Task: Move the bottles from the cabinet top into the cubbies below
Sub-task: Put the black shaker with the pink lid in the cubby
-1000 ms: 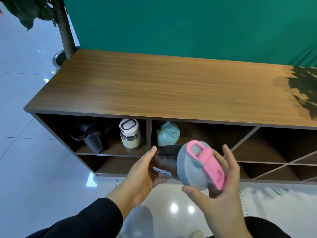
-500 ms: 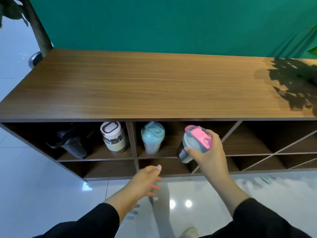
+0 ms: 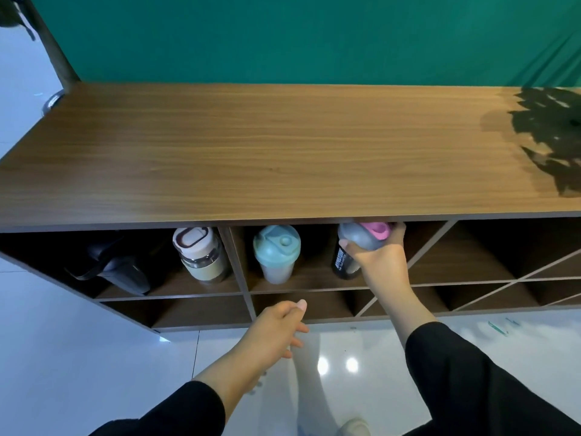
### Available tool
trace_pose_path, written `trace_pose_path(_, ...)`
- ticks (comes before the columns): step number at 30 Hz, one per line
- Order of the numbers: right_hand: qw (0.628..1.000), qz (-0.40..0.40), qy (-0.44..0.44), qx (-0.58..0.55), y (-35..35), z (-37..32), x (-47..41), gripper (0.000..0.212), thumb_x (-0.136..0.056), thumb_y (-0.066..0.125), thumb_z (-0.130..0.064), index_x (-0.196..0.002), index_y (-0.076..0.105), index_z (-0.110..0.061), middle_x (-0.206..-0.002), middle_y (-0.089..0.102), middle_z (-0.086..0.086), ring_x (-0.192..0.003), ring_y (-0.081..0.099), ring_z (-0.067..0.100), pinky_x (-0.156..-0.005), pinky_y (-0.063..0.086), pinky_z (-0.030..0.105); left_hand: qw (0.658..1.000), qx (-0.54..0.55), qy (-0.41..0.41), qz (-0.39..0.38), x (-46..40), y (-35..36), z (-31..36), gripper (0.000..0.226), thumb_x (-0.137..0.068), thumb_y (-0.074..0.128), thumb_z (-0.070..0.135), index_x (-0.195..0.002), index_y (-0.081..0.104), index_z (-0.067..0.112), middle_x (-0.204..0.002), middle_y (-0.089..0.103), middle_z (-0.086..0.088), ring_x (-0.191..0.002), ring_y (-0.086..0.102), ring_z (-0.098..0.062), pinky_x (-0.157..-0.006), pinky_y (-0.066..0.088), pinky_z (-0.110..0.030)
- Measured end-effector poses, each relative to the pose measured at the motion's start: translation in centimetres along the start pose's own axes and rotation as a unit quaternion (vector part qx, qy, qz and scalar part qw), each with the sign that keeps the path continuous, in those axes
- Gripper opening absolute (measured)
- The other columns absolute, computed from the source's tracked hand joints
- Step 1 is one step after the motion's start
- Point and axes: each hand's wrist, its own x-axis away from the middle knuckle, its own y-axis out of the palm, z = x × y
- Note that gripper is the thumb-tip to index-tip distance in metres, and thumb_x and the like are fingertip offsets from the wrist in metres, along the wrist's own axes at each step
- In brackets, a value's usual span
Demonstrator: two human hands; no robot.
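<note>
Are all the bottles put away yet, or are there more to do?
Nearly. The cabinet top shows no bottles. Done: the black bottle and cream bottle share the left cubby, and the teal shaker stands in the middle one. In hand: the right hand is setting the pink-lidded shaker beside it. The left hand holds nothing. Left: just letting go.

Wooden cabinet [image 3: 283, 146], top bare; four bottles [image 3: 276, 253] upright in its upper cubbies [image 3: 301, 283].
</note>
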Motion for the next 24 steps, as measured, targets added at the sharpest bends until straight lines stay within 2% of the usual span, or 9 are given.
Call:
trace_pose_path(3,0.999,-0.019,-0.004,-0.036,0.2,0.9,0.9,0.119,-0.061,0.091,-0.042,-0.154,0.019,-0.026,-0.138,0.053,0.01,-0.126,0.055,0.026,-0.106,0.048,0.045,0.999,0.006,0.037,0.017,-0.1,0.7,0.9,0.035,-0.101,0.044,0.046,-0.128,0.058,0.028,-0.115,0.068,0.006,-0.101,0.068,-0.012,-0.093,0.057,-0.037)
trace_pose_path(6,0.998,-0.037,0.006,-0.045,0.3,1.5,1.3,0.124,-0.055,0.088,-0.051,-0.155,0.018,-0.027,-0.142,0.05,0.008,-0.128,0.052,0.025,-0.108,0.046,0.045,0.997,-0.007,0.071,0.031,-0.6,1.5,1.4,0.035,-0.102,0.046,0.039,-0.135,0.054,0.032,-0.129,0.063,0.007,-0.114,0.062,-0.01,-0.103,0.051,-0.041)
trace_pose_path(9,0.997,-0.052,0.016,-0.047,0.3,1.9,1.1,0.124,-0.054,0.084,-0.057,-0.154,0.019,-0.023,-0.142,0.05,0.008,-0.129,0.051,0.025,-0.107,0.046,0.045,0.996,0.001,0.091,0.018,-1.7,2.6,2.2,0.051,-0.103,0.046,0.023,-0.152,0.036,0.03,-0.148,0.051,0.005,-0.133,0.049,-0.012,-0.114,0.04,-0.041)
trace_pose_path(12,0.995,-0.083,0.023,-0.057,0.2,2.4,0.8,0.105,-0.07,0.084,-0.047,-0.152,0.024,-0.018,-0.135,0.056,0.005,-0.124,0.054,0.024,-0.103,0.048,0.04,0.995,0.007,0.102,0.002,-4.0,4.0,3.7,0.065,-0.101,0.042,0.006,-0.159,0.017,0.024,-0.159,0.034,0.002,-0.145,0.036,-0.015,-0.12,0.028,-0.037)
trace_pose_path(15,0.994,-0.089,0.013,-0.066,0.1,3.2,0.7,0.092,-0.08,0.079,-0.041,-0.152,0.026,-0.017,-0.133,0.056,0.001,-0.123,0.055,0.019,-0.101,0.046,0.033,0.992,-0.011,0.124,-0.005,-6.9,5.5,5.1,0.076,-0.09,0.042,0.01,-0.159,0.016,0.025,-0.161,0.031,0.002,-0.147,0.032,-0.016,-0.121,0.026,-0.037)
trace_pose_path(17,0.993,-0.083,0.005,-0.079,0.2,3.3,1.0,0.086,-0.085,0.076,-0.035,-0.152,0.026,-0.016,-0.136,0.054,-0.001,-0.125,0.052,0.014,-0.1,0.042,0.027,0.991,-0.01,0.137,-0.006,-7.8,6.2,6.0,0.068,-0.092,0.043,0.01,-0.156,0.025,0.024,-0.154,0.044,0.001,-0.136,0.042,-0.012,-0.115,0.032,-0.032)
trace_pose_path(19,0.994,-0.073,0.0,-0.084,0.2,3.1,1.3,0.079,-0.09,0.071,-0.031,-0.153,0.025,-0.016,-0.133,0.049,-0.007,-0.122,0.046,0.007,-0.097,0.037,0.023,0.99,-0.005,0.144,0.002,-8.0,6.5,6.8,0.066,-0.096,0.045,0.019,-0.157,0.023,0.028,-0.151,0.049,0.001,-0.134,0.046,-0.014,-0.113,0.036,-0.034)
trace_pose_path(21,0.995,-0.061,-0.003,-0.083,0.3,3.1,1.5,0.077,-0.092,0.068,-0.031,-0.154,0.025,-0.016,-0.13,0.046,-0.008,-0.119,0.042,0.004,-0.096,0.034,0.022,0.99,0.002,0.139,0.011,-8.5,6.4,7.3,0.07,-0.094,0.047,0.025,-0.158,0.02,0.034,-0.153,0.046,0.002,-0.14,0.043,-0.018,-0.116,0.036,-0.04)
trace_pose_path(24,0.996,-0.054,-0.003,-0.075,0.8,3.5,1.6,0.08,-0.091,0.069,-0.034,-0.155,0.024,-0.015,-0.137,0.044,-0.008,-0.126,0.042,0.005,-0.1,0.033,0.023,0.991,0.004,0.132,0.028,-9.6,5.6,7.8,0.069,-0.092,0.048,0.023,-0.157,0.025,0.034,-0.155,0.043,0.002,-0.143,0.04,-0.02,-0.117,0.034,-0.041)
